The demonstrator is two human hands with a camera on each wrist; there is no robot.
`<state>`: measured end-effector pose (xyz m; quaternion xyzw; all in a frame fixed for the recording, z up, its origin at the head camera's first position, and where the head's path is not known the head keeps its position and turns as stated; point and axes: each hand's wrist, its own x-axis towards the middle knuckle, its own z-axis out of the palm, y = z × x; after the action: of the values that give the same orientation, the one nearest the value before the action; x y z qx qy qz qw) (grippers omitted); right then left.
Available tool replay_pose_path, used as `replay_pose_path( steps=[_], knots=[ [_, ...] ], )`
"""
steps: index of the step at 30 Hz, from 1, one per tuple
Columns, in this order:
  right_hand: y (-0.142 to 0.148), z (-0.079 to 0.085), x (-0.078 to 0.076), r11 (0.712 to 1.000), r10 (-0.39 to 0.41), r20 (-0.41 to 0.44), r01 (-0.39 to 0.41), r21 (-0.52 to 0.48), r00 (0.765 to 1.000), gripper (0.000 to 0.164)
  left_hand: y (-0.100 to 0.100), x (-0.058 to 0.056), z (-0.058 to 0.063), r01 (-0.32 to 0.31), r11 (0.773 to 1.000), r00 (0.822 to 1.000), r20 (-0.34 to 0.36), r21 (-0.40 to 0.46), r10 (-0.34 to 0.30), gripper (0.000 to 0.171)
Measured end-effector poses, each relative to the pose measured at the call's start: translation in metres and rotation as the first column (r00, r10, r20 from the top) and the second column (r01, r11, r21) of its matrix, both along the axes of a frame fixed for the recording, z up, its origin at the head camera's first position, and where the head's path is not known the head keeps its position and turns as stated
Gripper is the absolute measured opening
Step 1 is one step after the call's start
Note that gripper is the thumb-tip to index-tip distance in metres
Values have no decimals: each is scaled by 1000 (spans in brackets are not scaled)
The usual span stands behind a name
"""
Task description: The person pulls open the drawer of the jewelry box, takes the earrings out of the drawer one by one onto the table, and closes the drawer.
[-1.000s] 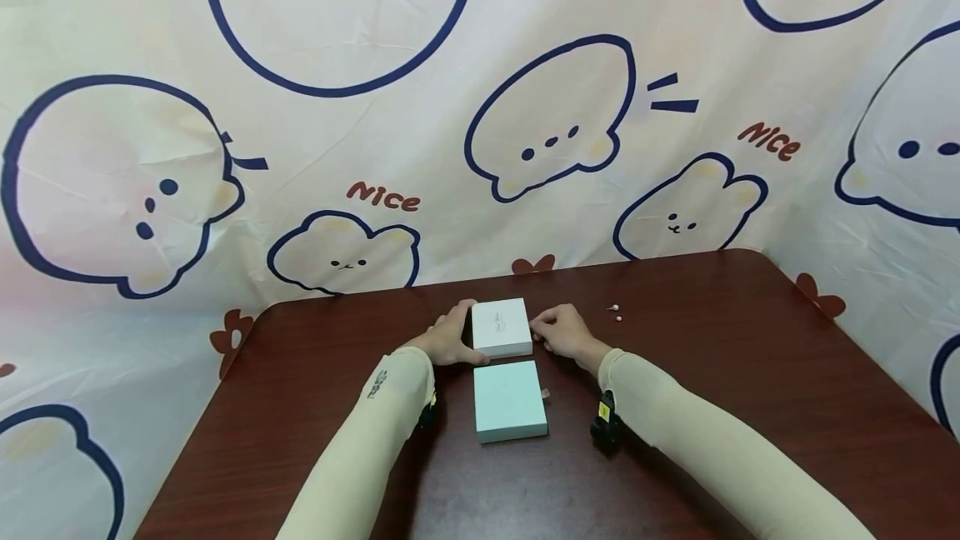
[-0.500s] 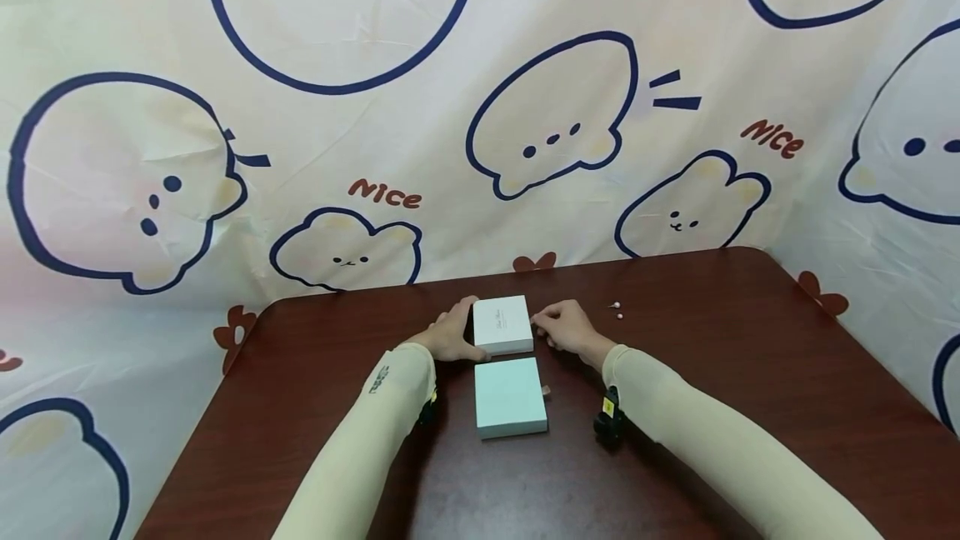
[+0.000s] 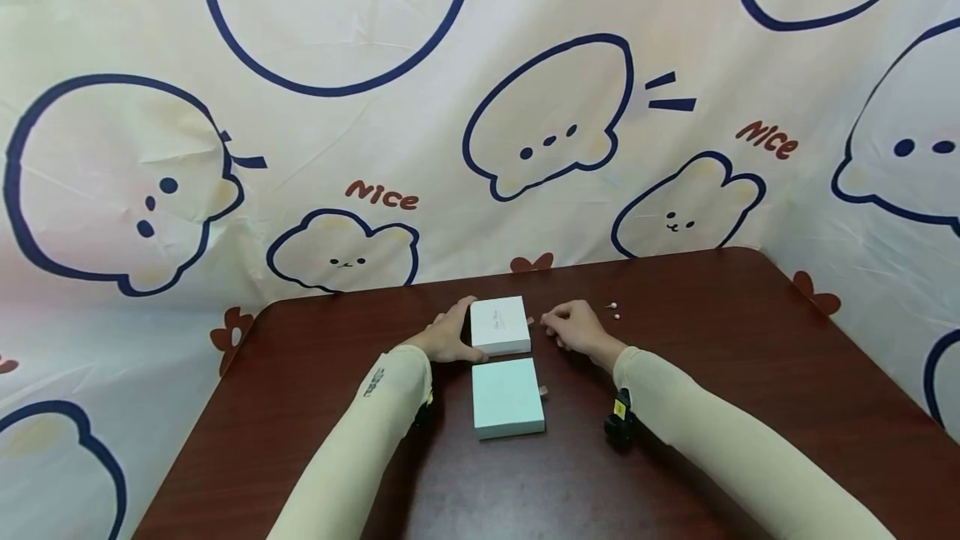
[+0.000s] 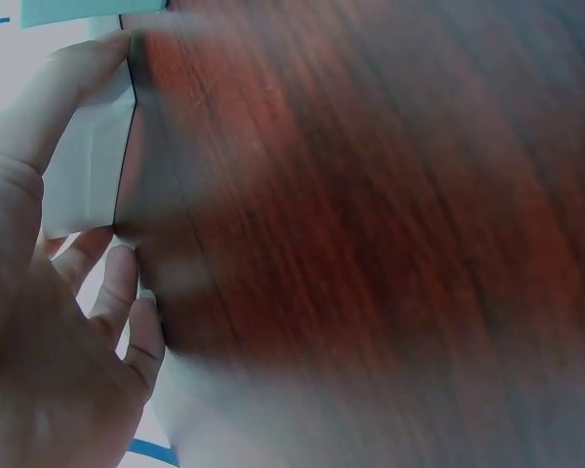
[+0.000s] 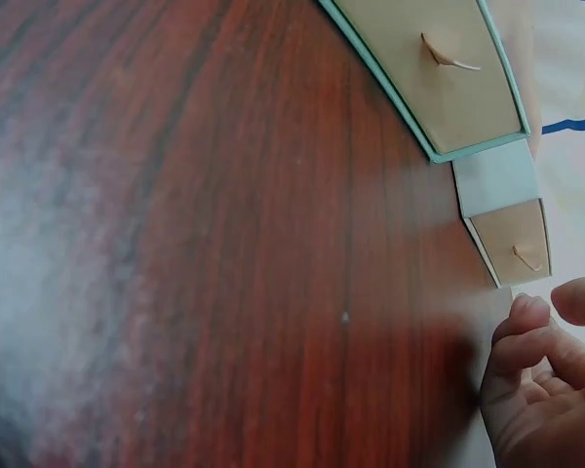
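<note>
My left hand holds a small white drawer box with grey lettering on top, the thumb at its near side and the fingers at the far left. In the left wrist view the thumb and fingertips rest along the pale box. A ribbon pull tab sticks out of its tan drawer front. Just right of that tab, my right hand is loosely curled, with a gap between thumb and index finger and nothing seen in it. A mint green drawer box lies nearer, its own tab facing right.
Two small items with white, pearl-like heads lie on the dark wooden table, to the right of my right hand. A curtain printed with cartoon animals hangs behind the table's far edge and along its sides.
My right hand has drawn back to the right from the white box, and that box's ribbon tab now shows. The left hand and both boxes have stayed in place.
</note>
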<state>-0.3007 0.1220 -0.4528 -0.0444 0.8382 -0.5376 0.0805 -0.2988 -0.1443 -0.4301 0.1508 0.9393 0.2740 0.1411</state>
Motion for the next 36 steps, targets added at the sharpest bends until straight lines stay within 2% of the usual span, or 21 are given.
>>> replay_pose_path(
  steps=[7,14,20,36],
  knots=[
    [6,3,6,1000,15,-21,-15,10,1000,27,-3,4,3,-2,1000,1000,30,29,1,112],
    [15,2,9,1000,19,-46,-18,23,999,27,-10,6,3,13,994,999,50,108,-18,111],
    [22,2,11,999,23,-37,-22,24,999,26,-20,11,6,-3,988,999,51,153,-5,109],
    [30,11,30,995,73,-58,-69,71,996,25,-42,30,24,17,991,998,-67,135,-8,84]
  ],
)
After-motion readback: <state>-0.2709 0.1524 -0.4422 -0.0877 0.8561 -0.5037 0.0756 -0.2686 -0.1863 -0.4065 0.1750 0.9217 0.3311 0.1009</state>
